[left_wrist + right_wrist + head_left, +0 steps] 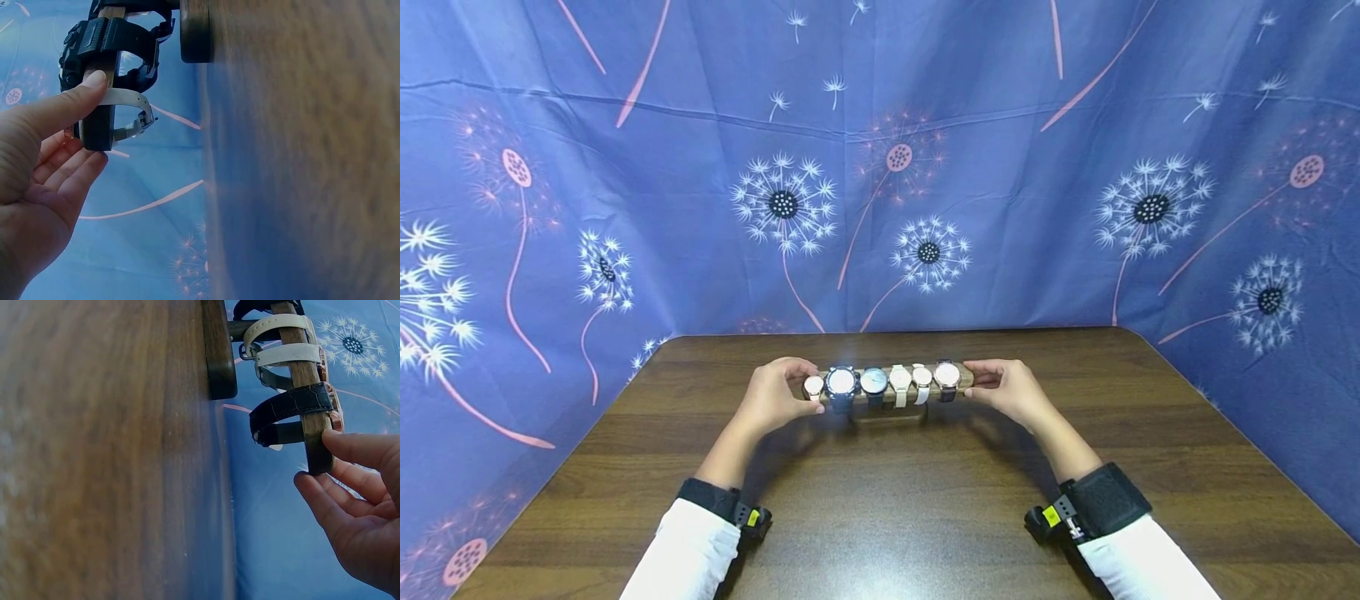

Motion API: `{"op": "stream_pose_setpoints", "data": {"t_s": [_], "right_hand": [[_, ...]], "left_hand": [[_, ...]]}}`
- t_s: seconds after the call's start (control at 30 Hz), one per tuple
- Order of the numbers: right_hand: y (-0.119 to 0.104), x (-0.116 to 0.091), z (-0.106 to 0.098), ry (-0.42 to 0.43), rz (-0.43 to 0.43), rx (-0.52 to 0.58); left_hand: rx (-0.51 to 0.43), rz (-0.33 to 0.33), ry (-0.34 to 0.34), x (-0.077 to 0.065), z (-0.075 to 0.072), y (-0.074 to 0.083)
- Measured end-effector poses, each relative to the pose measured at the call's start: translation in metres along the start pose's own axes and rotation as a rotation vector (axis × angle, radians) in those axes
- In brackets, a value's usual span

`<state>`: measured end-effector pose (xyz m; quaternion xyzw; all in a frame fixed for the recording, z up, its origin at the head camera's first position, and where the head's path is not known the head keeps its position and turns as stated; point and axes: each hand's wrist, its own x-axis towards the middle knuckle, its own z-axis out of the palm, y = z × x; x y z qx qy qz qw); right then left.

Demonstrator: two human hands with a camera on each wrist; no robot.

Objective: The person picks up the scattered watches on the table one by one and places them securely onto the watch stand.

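A wooden watch stand (304, 374) has a horizontal bar with several wristwatches strapped along it, dials facing up toward the head view. Its short dark base (887, 415) shows below the bar. My left hand (775, 390) pinches the bar's left end between thumb and fingers, beside a small watch with a white strap (125, 98). On the opposite end, my right hand (1017, 390) pinches the bar next to a watch with a black strap (292, 405). Between them are a bulky dark watch (841, 382), a blue-dial watch (874, 382) and pale-strapped watches (900, 380).
The brown wood-grain table (880, 492) extends around the stand. A blue dandelion-print cloth (850, 192) hangs behind and along both sides. Each wrist wears a black strap with a small camera, such as the right wrist camera (1043, 523).
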<state>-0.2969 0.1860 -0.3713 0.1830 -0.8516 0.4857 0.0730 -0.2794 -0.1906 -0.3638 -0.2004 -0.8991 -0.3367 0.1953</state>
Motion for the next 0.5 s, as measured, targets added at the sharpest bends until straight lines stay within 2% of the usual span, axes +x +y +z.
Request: {"op": "stream_pose_setpoints", "data": {"t_s": [0.2, 0.33, 0.4, 0.5], "right_hand": [[0.0029, -0.003, -0.0005, -0.009, -0.033, 0.005], [0.0021, -0.0039, -0.0006, -0.03, 0.008, 0.015], [0.0006, -0.0045, -0.0016, -0.037, 0.018, -0.012], [-0.0046, -0.0068, -0.0044, -0.022, 0.008, -0.085]], "left_hand": [[-0.006, -0.022, -0.008, -0.0018, 0.0014, 0.0008], [-0.03, -0.058, -0.031, -0.0038, 0.0014, 0.003], [-0.015, -0.07, -0.048, -0.005, 0.0007, 0.0041], [0.043, -0.055, -0.068, -0.0084, -0.0016, 0.0063]]}}
